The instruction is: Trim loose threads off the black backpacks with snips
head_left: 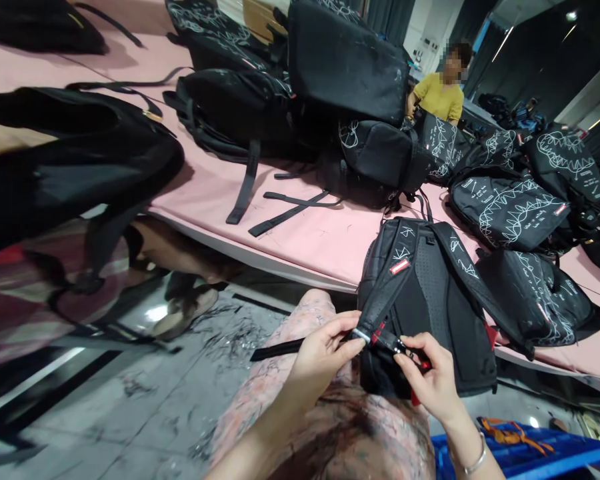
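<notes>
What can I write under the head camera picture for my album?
Left hand and right hand pinch strap parts of a black backpack, beside more black bags on a pink table.

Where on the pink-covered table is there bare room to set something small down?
The pink-covered table has bare patches between the black bag at left and the flat black strap, and near the front edge, between the crossed black straps and the black mesh-backed backpack. It is crowded at right with white-scribbled black backpacks.
</notes>
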Motion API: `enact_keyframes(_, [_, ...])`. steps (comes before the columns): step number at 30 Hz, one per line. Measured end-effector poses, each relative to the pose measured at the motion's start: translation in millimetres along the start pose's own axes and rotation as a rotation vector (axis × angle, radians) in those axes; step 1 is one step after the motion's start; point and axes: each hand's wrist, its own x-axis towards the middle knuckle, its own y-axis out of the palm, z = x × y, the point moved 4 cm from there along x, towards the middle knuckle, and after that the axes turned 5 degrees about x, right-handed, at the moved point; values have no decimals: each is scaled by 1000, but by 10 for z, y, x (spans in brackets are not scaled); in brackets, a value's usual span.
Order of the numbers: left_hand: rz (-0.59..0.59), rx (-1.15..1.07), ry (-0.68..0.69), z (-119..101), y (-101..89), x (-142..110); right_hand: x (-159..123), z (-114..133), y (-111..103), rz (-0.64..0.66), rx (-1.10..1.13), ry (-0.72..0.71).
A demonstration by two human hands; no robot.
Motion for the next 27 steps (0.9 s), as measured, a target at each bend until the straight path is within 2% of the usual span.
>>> enact_keyframes(10, [15, 69, 37, -4, 10, -6, 126, 152, -21, 101, -76, -232])
enact_keyframes(15, [25, 69, 50, -13, 7, -3, 151, 126, -17, 75, -34, -186])
enact_keyframes(19, [33, 71, 48, -22, 6, -10, 216, 127, 26, 118, -30, -139])
enact_keyframes(27, [48, 89, 70, 6, -2, -11, 324, 194, 51, 179, -48, -239])
